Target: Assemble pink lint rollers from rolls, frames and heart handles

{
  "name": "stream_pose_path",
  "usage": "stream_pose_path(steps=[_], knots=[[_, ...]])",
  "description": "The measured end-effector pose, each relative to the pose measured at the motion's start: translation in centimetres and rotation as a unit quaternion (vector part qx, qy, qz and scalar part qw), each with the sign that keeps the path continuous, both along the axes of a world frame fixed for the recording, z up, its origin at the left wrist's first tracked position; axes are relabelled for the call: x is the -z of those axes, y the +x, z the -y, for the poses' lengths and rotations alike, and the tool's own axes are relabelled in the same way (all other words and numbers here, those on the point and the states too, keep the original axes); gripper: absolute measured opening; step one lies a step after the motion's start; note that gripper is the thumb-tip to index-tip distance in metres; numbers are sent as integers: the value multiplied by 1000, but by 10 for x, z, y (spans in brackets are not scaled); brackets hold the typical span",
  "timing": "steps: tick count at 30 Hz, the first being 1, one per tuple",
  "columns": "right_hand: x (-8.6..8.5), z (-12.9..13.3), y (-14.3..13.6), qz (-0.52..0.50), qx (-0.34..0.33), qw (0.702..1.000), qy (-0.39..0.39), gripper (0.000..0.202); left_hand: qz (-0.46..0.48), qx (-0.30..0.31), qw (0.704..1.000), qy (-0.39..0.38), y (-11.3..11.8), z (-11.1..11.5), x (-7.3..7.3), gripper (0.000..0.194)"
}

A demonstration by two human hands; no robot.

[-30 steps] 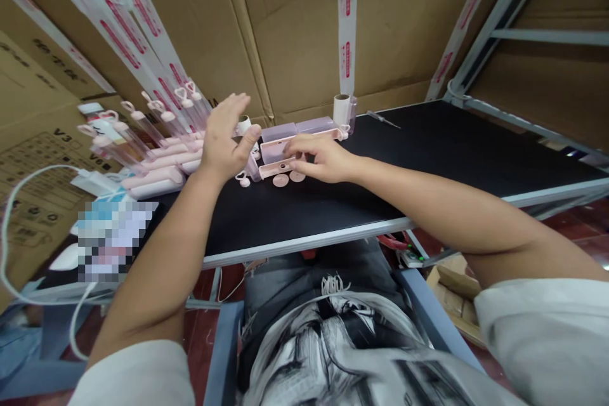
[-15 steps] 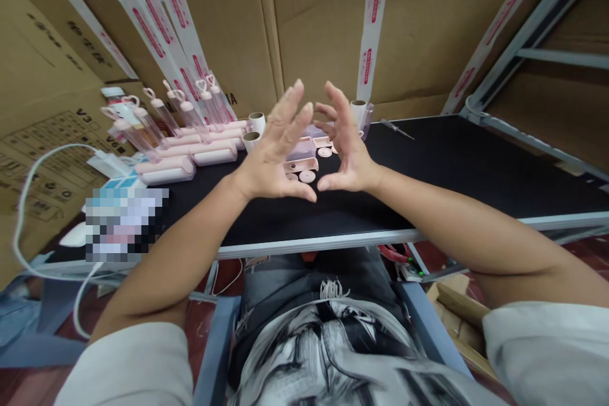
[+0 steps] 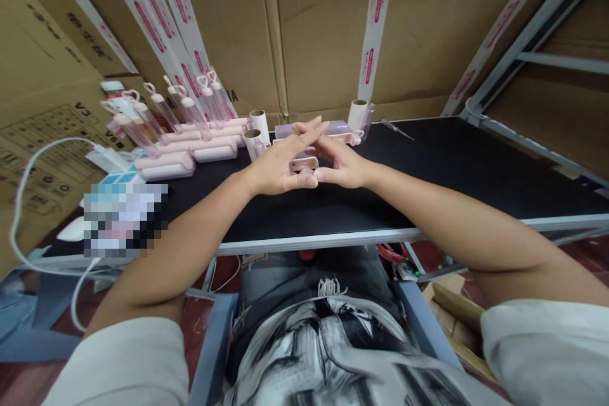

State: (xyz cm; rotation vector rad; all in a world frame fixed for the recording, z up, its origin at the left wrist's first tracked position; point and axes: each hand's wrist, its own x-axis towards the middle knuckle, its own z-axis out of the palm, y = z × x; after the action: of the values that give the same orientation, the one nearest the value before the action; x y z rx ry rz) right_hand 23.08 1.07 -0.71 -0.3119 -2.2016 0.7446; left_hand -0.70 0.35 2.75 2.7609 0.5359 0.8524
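My left hand (image 3: 278,166) and my right hand (image 3: 346,166) meet above the black tabletop (image 3: 304,216). Their fingers are stretched out and cross at the tips, and the thumbs come together at the front. Neither hand holds anything. Behind and below them, partly covered, lie a pink plastic part (image 3: 304,163), a longer pink strip (image 3: 345,138) and a see-through purple piece (image 3: 328,127). White tubes (image 3: 356,115) with open tops stand to the right of these, and two similar tubes (image 3: 258,119) stand to the left.
Several pink roller-shaped pieces (image 3: 171,165) with clear, heart-topped handles (image 3: 157,96) line the left back. A screwdriver (image 3: 398,130) lies at the back right. At the left are a blurred-out phone-like item (image 3: 126,219), a white cable (image 3: 21,203) and a bottle (image 3: 114,92). Cardboard (image 3: 323,32) walls the back.
My hands have come together and lowered slightly: the fingers, apart before, now cross at the tips, and the thumbs meet. The things on the table stay where they were.
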Motion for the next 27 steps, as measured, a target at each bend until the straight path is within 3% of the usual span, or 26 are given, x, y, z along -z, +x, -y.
stream_pose_path(steps=[5,10,13,15,18,20,22,25,27], knots=[[9,-7,-4,-25,-18,999,-32,80,3,-18,999,-46,-3,-1,3,91],[5,0,-6,-41,-1,999,12,72,2,-60,998,-11,-2,8,-4,92],[-4,2,3,-61,70,995,29,75,61,-141,988,23,-9,13,-13,93],[-12,-7,16,-96,149,983,44,76,157,-204,965,44,-20,9,-20,86],[-27,-36,48,-214,266,936,87,70,331,-281,899,58,-46,-12,-30,81],[-35,-60,74,-307,317,892,94,52,366,-341,865,29,-66,-34,-34,88],[-42,-83,100,-384,397,828,100,38,372,-392,841,-11,-85,-55,-36,98],[-44,-106,128,-415,525,741,60,16,325,-424,845,-21,-105,-77,-32,104],[-41,-113,135,-418,562,713,-15,12,309,-413,856,-24,-111,-85,-29,108]])
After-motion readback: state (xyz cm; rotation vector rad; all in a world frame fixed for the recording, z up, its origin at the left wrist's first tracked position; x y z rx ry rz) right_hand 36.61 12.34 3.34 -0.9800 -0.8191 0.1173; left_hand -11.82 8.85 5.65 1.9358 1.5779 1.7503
